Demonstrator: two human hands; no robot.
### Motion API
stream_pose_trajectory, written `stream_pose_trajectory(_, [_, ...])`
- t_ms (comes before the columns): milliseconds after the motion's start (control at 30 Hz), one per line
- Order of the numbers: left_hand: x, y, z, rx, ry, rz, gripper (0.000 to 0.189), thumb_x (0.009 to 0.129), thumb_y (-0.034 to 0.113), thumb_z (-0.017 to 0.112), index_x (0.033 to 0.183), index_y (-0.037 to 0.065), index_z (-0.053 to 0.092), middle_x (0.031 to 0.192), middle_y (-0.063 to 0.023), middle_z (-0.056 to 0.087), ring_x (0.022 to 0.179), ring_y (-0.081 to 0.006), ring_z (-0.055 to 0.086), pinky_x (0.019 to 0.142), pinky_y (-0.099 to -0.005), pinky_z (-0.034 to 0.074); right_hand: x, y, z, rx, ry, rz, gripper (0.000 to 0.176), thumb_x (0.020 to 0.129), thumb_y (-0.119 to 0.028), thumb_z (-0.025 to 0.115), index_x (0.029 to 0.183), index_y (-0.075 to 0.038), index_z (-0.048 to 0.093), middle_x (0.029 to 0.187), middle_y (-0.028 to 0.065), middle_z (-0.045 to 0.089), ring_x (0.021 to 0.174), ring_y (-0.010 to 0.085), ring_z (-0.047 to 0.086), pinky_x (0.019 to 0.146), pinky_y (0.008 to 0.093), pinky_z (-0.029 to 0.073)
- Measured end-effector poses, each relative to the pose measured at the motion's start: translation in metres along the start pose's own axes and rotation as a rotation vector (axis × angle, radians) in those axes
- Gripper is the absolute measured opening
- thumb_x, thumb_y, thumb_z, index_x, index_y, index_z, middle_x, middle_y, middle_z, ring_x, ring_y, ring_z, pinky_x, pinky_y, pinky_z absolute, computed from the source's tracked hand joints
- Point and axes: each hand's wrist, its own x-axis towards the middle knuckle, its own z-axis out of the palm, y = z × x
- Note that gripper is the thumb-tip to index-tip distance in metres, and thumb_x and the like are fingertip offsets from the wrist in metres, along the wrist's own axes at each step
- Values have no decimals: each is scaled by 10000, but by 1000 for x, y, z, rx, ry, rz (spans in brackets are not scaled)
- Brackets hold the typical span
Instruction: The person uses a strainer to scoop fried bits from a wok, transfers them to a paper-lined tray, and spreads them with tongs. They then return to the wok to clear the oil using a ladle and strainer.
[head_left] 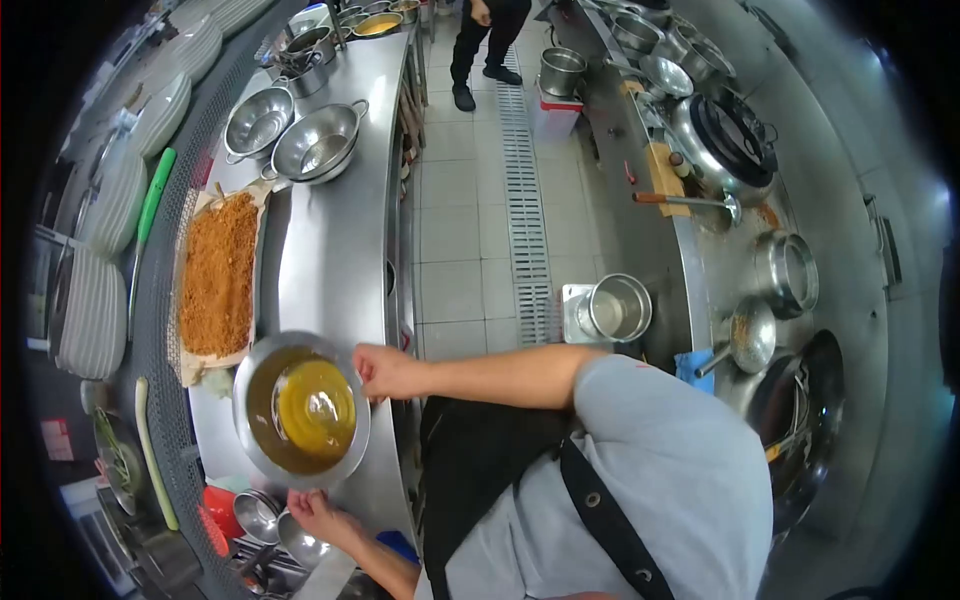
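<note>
A wide steel bowl [357, 440] with glossy yellow liquid [316, 408] inside is held at the near side of the steel counter [335, 245]. My right hand [385, 373] grips its rim on one side, thumb and fingers closed. At the lower edge of the same rim, my left hand [318, 515] pinches it. Whether the bowl rests on the counter or is lifted cannot be made out. Just beyond it lies a paper-lined tray [190, 372] spread with orange-brown crumbly food [218, 275].
Two steel colanders [316, 143] stand farther along the counter. Stacked white plates [92, 315] and a green-handled tool [155, 195] line the shelf. Small metal bowls [257, 515] sit near my left hand. Behind are a pot [615, 308] and woks [815, 430]. Another person [485, 45] stands in the aisle.
</note>
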Motion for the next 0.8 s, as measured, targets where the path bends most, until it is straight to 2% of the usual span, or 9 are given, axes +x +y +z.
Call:
stream_pose_trajectory(267, [9, -43, -70, -96, 44, -136, 318, 920, 32, 618, 1226, 38, 530, 966, -3, 538, 852, -106, 516, 720, -261, 437, 16, -24, -27, -85, -467, -88, 483, 833, -125, 760, 1239, 7, 535, 950, 97, 692, 786, 180, 690, 650, 311, 571])
stream_pose_trajectory(300, [15, -54, -87, -64, 11, -152, 308, 928, 43, 623, 1223, 40, 535, 998, -10, 553, 863, -107, 522, 731, -258, 444, 21, -50, -73, -303, -303, -96, 503, 846, -170, 773, 1270, 7, 569, 985, 96, 701, 841, 184, 693, 722, 324, 579])
stream_pose_trajectory(367, [19, -69, -101, -30, -24, -169, 298, 935, 53, 628, 1220, 42, 540, 1029, -16, 568, 874, -108, 528, 741, -255, 451, 59, -67, -220, -677, 121, -900, 217, 916, -212, 710, 1027, -28, 681, 944, 86, 711, 813, 216, 698, 741, 377, 580])
stream_pose_trajectory(400, [18, -70, -104, -43, -27, -169, 315, 931, 77, 627, 1233, 23, 557, 1057, -41, 596, 888, -135, 557, 739, -271, 465, 74, -94, -316, 128, 109, -502, 183, 910, -180, 709, 961, -10, 664, 875, 78, 684, 745, 220, 672, 712, 384, 575])
stream_pose_trajectory(433, [21, -60, -107, -35, -45, -169, 337, 927, 101, 625, 1246, 4, 574, 1085, -65, 624, 902, -163, 586, 738, -287, 480, 48, -124, -390, 436, 481, -535, 371, 892, -120, 709, 1211, 36, 602, 839, 104, 655, 693, 210, 635, 686, 396, 575])
stream_pose_trajectory(467, [26, -48, -99, 19, -35, -160, 343, 931, 104, 624, 1254, 2, 572, 1096, -72, 624, 913, -168, 588, 749, -292, 483, -6, -171, -415, 201, 926, -723, 703, 916, -108, 677, 1511, 41, 335, 898, 125, 646, 695, 194, 618, 672, 373, 573])
stream_pose_trajectory(500, [31, -32, -84, 117, -9, -121, 348, 934, 108, 623, 1262, 1, 570, 1106, -78, 624, 924, -173, 590, 760, -297, 486, -25, -164, -475, 254, 971, -786, 944, 919, -79, 670, 1616, -17, 36, 1002, 140, 646, 735, 195, 630, 678, 348, 572])
stream_pose_trajectory(700, [63, 70, 127, 665, 224, 521, 381, 956, 127, 616, 1307, -8, 557, 1170, -116, 622, 990, -202, 601, 827, -327, 504, -239, 39, -571, 470, 1445, -463, 953, 911, -100, 712, 1611, -58, 66, 1070, 124, 667, 769, 216, 681, 638, 338, 579])
stream_pose_trajectory(800, [50, 79, 269, 572, -223, 550, 398, 966, 136, 613, 1330, -12, 551, 1202, -135, 621, 1023, -217, 606, 861, -342, 513, -337, 100, -565, 529, 1788, 54, 884, 881, -60, 679, 1615, -67, 187, 938, 60, 638, 754, 158, 631, 633, 325, 572])
